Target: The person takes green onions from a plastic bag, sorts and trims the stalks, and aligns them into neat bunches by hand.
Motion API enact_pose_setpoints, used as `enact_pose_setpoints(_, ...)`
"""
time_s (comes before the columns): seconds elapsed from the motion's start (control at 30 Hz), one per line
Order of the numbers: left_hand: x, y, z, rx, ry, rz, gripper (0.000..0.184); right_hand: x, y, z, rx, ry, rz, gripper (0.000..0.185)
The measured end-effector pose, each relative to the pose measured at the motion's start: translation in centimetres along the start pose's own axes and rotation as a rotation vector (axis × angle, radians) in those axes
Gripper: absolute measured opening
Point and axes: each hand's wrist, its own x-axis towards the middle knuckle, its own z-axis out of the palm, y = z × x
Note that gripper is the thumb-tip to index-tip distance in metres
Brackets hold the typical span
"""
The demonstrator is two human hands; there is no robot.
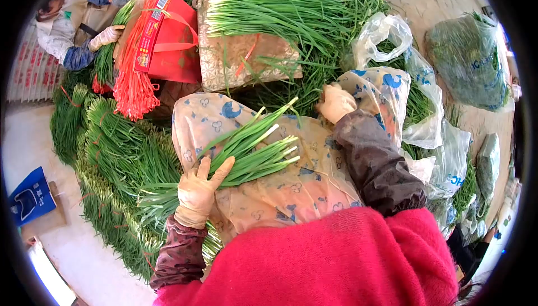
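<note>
Across the plastic-covered lap [280, 194] lies a small bunch of green stalks [246, 160], its pale ends pointing right. My left hand [199, 188], in a pale glove, rests on the bunch's left part with its fingers apart. Farther up and right, my gloved right hand [335, 103] is at the edge of the loose green pile [302, 96]; its fingers are curled and their tips are partly hidden, so what they hold cannot be made out. A larger bunch [274, 15] lies on a patterned board [224, 54] ahead.
A red bag [174, 48] with red ties [134, 87] stands at upper left, near a co-worker's gloved hand [106, 37] holding greens. Tied bundles [123, 149] are stacked at left. Clear plastic bags [434, 110] of greens are at right. A blue bag [32, 197] lies far left.
</note>
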Motion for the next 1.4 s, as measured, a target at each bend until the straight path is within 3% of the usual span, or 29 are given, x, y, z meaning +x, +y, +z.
enact_pose_setpoints(0.07, 0.0, 0.0, 0.2, -0.01, 0.018, 0.0, 0.069, 0.5, 0.4, 1.3, 0.542, -0.044, -0.196, 0.06)
enact_pose_setpoints(0.1, -0.1, 0.0, 0.2, -0.021, 0.033, 0.0, 0.068, 0.6, -0.1, 1.7, 1.106, -0.362, -0.013, 0.06)
enact_pose_setpoints(0.2, 0.1, 0.2, -0.3, -0.046, -0.007, -0.023, 0.069, 0.3, -2.1, 1.8, 1.25, -0.46, -0.11, 0.056)
enact_pose_setpoints(0.33, -0.1, -0.1, 0.2, -0.042, -0.001, -0.025, 0.068, -0.3, -2.2, 0.0, 1.222, -0.43, -0.145, 0.052)
enact_pose_setpoints(0.37, -0.2, -0.2, 0.6, -0.04, 0.018, -0.007, 0.068, -0.1, -1.7, -0.4, 0.978, -0.339, -0.186, 0.047)
enact_pose_setpoints(0.4, -0.2, -0.3, 0.7, -0.04, 0.037, 0.011, 0.068, 0.6, -0.6, 0.2, 0.729, -0.099, -0.33, 0.043)
enact_pose_setpoints(0.47, -0.4, -0.3, 0.8, -0.053, 0.021, -0.009, 0.067, 1.7, 1.4, -0.4, 0.314, 0.035, -0.14, 0.039)
enact_pose_setpoints(0.53, -0.4, -0.3, 0.8, -0.061, 0.003, -0.037, 0.067, 1.7, 2.8, -0.7, 0.161, -0.01, -0.108, 0.037)
enact_pose_setpoints(0.6, -0.1, -0.2, 0.7, -0.057, 0.007, -0.031, 0.066, 1.3, 2.4, -0.6, 0.202, -0.099, -0.34, 0.045)
enact_pose_setpoints(0.67, 0.0, -0.3, 0.5, -0.027, -0.006, -0.036, 0.066, 0.5, 0.4, -0.2, 0.983, -0.4, -0.13, 0.051)
enact_pose_setpoints(0.7, 0.3, -0.3, 0.4, -0.039, 0.009, -0.002, 0.067, 0.2, -0.8, -0.5, 1.071, -0.479, -0.073, 0.052)
enact_pose_setpoints(0.77, 0.2, -0.5, 0.0, -0.047, -0.023, 0.008, 0.068, 0.2, -1.9, 0.5, 1.016, -0.362, -0.295, 0.038)
enact_pose_setpoints(0.83, 0.2, -0.3, -0.2, -0.045, -0.044, -0.035, 0.064, 0.6, -2.1, 0.9, 1.012, -0.337, -0.248, 0.027)
enact_pose_setpoints(0.9, 0.1, 0.1, 0.1, -0.001, -0.007, -0.081, 0.058, 0.2, -2.4, -0.4, 1.16, -0.448, -0.014, 0.027)
enact_pose_setpoints(0.93, 0.0, 0.3, 0.5, 0.029, 0.008, -0.095, 0.057, -0.2, -2.9, -0.6, 1.219, -0.397, -0.011, 0.019)
enact_pose_setpoints(1.0, 0.1, 0.6, 0.5, 0.014, -0.18, -0.116, 0.056, -0.4, -2.9, -1.0, 1.225, -0.495, -0.08, 0.014)
enact_pose_setpoints(1.1, 0.4, 0.6, 0.6, 0.014, -0.232, -0.12, 0.057, -1.2, -4.7, 0.2, 1.24, -0.502, -0.334, 0.011)
enact_pose_setpoints(1.2, 0.6, 0.2, 0.7, 0.02, -0.176, -0.105, 0.058, -2.8, -7.3, 0.4, 0.965, -0.527, -0.39, 0.013)
enact_pose_setpoints(1.27, 1.0, -0.1, 0.9, -0.022, -0.248, -0.12, 0.059, -2.6, -7.3, 1.0, 0.932, -0.516, -0.419, 0.016)
enact_pose_setpoints(1.33, 0.9, -0.4, 1.4, 0.044, -0.143, -0.103, 0.064, -2.6, -7.2, 0.1, 0.775, -0.185, -0.53, 0.019)
enact_pose_setpoints(1.4, 1.0, -0.4, 1.2, 0.083, -0.096, -0.099, 0.067, -3.3, -7.0, -2.2, 0.735, -0.041, -0.395, 0.02)
